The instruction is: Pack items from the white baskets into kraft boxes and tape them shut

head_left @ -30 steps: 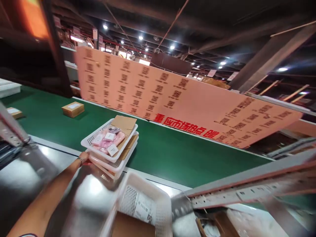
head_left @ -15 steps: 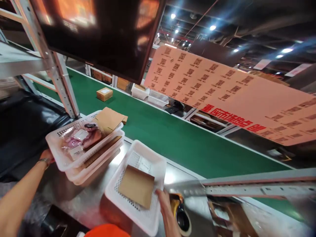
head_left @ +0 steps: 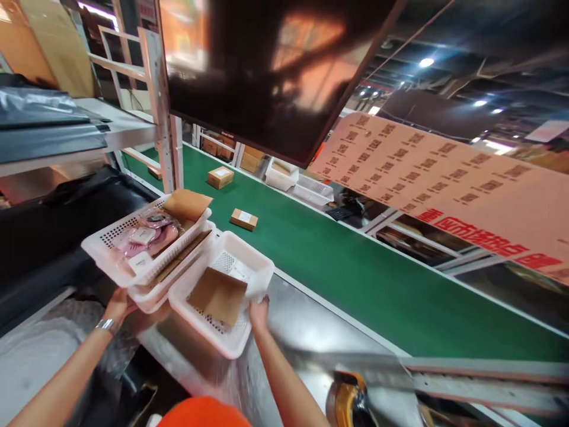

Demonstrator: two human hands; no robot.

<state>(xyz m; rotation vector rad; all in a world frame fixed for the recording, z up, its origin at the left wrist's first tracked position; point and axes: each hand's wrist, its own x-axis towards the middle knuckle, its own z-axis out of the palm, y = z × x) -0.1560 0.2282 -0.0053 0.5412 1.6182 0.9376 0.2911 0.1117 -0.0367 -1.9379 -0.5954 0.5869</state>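
My right hand grips the right end of a white plastic basket, thumb over the rim. In that basket lie a flat brown cardboard piece and a white label or slip. To its left stand two stacked white baskets, close against it. My left hand is closed at the near left end of the lower stacked basket; its fingertips are hidden. The upper basket holds clear-bagged pinkish items and a brown cardboard mailer. Brown cardboard shows in the lower one.
Beyond the metal table runs a green conveyor belt carrying small brown boxes. A tape dispenser sits at the near right. A dark screen and a board of printed codes hang above. Black plastic sheeting lies left.
The single basket has slid left against the stack, with my right hand on it. My left hand has moved to the lower basket's near end. A small box shows clear of the stack on the belt.
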